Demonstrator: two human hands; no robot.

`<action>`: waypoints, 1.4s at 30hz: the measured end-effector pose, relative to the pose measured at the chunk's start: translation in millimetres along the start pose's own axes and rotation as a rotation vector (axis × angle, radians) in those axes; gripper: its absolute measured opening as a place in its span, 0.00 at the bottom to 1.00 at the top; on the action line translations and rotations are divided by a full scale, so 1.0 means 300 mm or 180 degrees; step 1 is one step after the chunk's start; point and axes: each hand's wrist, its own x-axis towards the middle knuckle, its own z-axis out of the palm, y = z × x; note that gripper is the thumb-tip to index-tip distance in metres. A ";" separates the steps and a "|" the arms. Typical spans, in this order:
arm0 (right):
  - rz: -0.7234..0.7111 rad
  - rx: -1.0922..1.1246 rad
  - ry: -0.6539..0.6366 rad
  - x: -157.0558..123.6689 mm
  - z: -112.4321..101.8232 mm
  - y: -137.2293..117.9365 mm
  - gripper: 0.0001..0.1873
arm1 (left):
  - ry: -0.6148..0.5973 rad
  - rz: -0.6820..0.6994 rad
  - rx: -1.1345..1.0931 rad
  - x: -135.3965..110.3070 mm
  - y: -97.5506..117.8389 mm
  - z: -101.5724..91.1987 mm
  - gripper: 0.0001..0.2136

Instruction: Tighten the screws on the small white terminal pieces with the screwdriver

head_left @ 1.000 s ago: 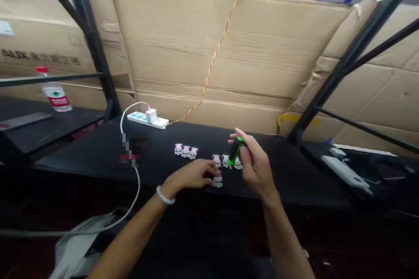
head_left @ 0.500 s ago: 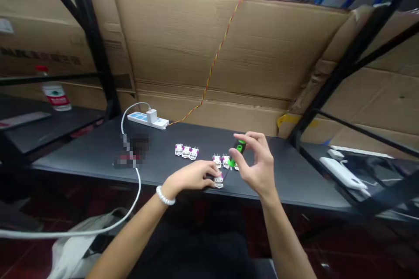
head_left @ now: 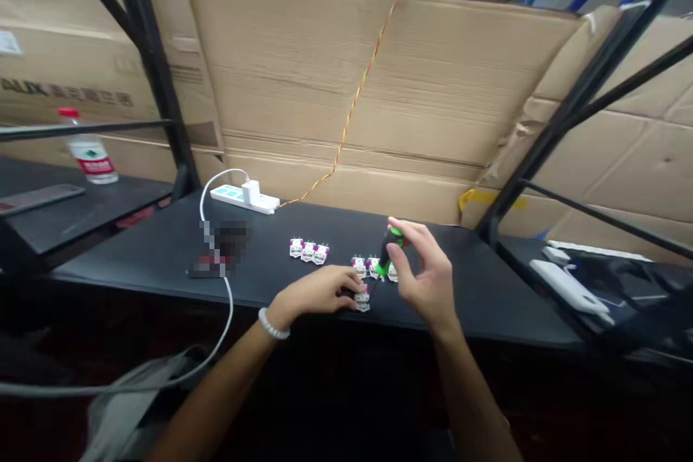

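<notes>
On the black tabletop (head_left: pixel 260 253), my left hand (head_left: pixel 325 287) has its fingers closed on a small white-and-purple part (head_left: pixel 362 299) near the front edge. Between thumb and fingers of my right hand (head_left: pixel 425 263) is a black-and-green screwdriver (head_left: pixel 390 247), tilted, its thin shaft pointing down and left toward that part. Whether the tip touches it, I cannot tell. Just behind are more such white-and-purple parts (head_left: pixel 359 267) in a row, one partly hidden by my right hand. Three others (head_left: pixel 308 251) sit side by side farther left.
A white power strip (head_left: pixel 265 203) with a plugged-in charger stands at the back left, its white cable (head_left: pixel 230 303) hanging over the front edge. A dark, pixelated object (head_left: pixel 208 266) lies left. Cardboard (head_left: pixel 346 86) walls the back; black metal posts (head_left: pixel 520 180) flank the table.
The screwdriver has turned slightly in my right hand and stands a bit more upright; its fingers have shifted. My left hand stays in place on the part.
</notes>
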 end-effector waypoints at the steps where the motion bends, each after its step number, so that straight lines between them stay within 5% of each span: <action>1: 0.0025 0.0102 -0.0168 0.000 -0.001 -0.002 0.20 | -0.0005 0.0005 -0.0018 0.000 0.001 -0.001 0.10; 3: 0.0033 0.0139 -0.0294 0.001 -0.003 -0.005 0.21 | -0.0002 0.0011 -0.0030 0.001 0.002 -0.001 0.10; 8: -0.0073 -0.0326 0.0155 0.007 -0.006 -0.006 0.14 | 0.0008 -0.0008 -0.0033 0.002 0.004 -0.002 0.09; 13: 0.0032 0.0087 -0.0399 0.010 -0.016 -0.001 0.21 | 0.0005 -0.0002 -0.0124 0.003 -0.001 -0.002 0.10; 18: -0.0053 -0.0424 0.0218 0.011 -0.018 -0.012 0.13 | -0.0030 0.0033 -0.0044 0.004 -0.007 0.001 0.09; 24: -0.0033 0.0108 -0.0333 0.011 -0.023 -0.014 0.21 | -0.0015 -0.0014 -0.0083 0.002 0.000 -0.003 0.10; 29: -0.0164 -0.0361 0.0206 0.006 -0.008 -0.021 0.15 | -0.0038 0.0004 -0.0042 0.003 0.000 -0.002 0.09; 35: -0.0056 0.0111 -0.0272 -0.003 -0.006 -0.021 0.21 | 0.0026 0.0011 -0.0050 0.003 -0.001 -0.001 0.09; 42: -0.0138 -0.0295 0.0048 0.003 -0.012 -0.064 0.13 | 0.0023 0.0055 -0.0015 0.003 0.000 0.001 0.08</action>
